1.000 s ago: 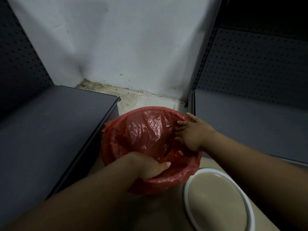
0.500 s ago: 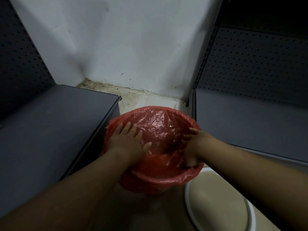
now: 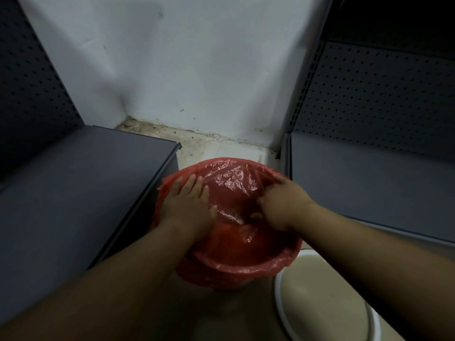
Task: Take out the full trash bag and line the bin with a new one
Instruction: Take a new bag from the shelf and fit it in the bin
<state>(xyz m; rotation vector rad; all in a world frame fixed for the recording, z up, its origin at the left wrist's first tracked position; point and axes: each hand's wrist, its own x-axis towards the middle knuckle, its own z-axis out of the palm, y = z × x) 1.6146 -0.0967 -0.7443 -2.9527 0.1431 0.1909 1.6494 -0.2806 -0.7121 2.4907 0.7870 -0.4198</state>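
1. Head view: left hand lies flat, fingers straight, pressing the red bag against the rim on its side.
2. Right hand, opposite, bends its fingers into the film; a pinch cannot be confirmed.
3. Step judged: seating the liner. Smooth outward from both palms, keeping the overhang even.
4. Bag, between the hands, hides the bin; nothing shows inside.
5. White-rimmed lid lies beside the right forearm.

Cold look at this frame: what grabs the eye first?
The red bag, spread open at centre between grey shelves, is the one bright thing. The left hand lies flat on its left side; the right hand is at the right rim, fingers bent. A white-rimmed round disc lies lower right.
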